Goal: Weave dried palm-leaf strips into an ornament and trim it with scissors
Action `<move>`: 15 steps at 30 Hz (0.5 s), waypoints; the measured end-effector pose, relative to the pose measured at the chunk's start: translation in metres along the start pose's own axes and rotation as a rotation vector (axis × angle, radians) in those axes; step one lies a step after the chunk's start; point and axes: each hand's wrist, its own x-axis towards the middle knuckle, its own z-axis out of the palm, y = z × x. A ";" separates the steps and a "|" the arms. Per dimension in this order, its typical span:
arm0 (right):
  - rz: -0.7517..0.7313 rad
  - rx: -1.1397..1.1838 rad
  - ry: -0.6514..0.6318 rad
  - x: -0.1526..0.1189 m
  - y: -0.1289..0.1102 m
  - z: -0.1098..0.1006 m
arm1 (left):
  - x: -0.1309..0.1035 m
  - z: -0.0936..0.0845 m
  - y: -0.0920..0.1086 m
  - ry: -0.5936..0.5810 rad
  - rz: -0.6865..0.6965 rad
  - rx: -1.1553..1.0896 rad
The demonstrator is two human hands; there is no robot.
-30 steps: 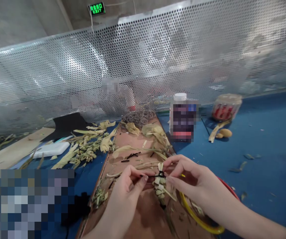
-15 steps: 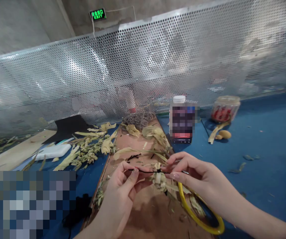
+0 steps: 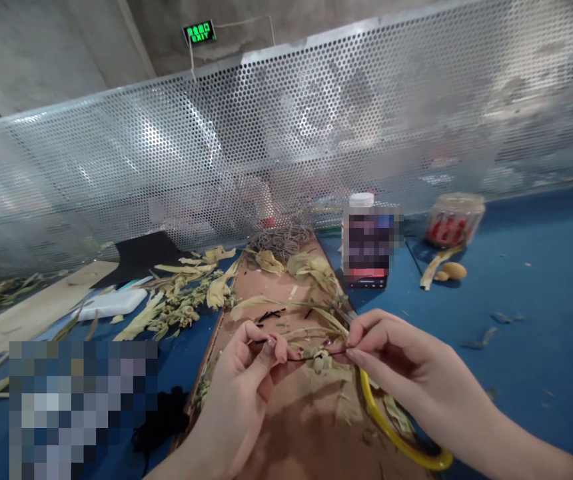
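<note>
The green-lit exit sign [image 3: 199,31] high on the concrete wall [image 3: 246,40] reads "EXIT" along its lower line; above that runs a row of Chinese characters, 安全出口, slightly blurred. The red markings on the clear jar [image 3: 455,220] are too blurred to read. Pixelation hides most of the dark panel [image 3: 368,250] by the white-capped bottle [image 3: 361,199], and the tiny marks along its bottom edge are illegible.

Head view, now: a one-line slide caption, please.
Left hand and right hand pinch a black cord at a pale plant bundle over a brown board.
</note>
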 end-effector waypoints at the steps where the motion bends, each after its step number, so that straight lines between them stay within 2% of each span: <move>1: -0.017 -0.008 0.009 -0.001 0.001 0.000 | -0.001 0.000 0.000 -0.003 0.002 0.005; 6: -0.118 -0.094 0.029 -0.002 0.002 0.001 | -0.001 0.000 -0.001 -0.031 0.028 0.012; 11: -0.127 -0.249 -0.029 -0.001 0.002 0.003 | 0.001 0.000 0.000 0.000 0.038 0.046; 15: -0.183 -0.368 -0.111 -0.007 -0.007 0.000 | 0.000 0.002 0.000 0.031 0.047 0.064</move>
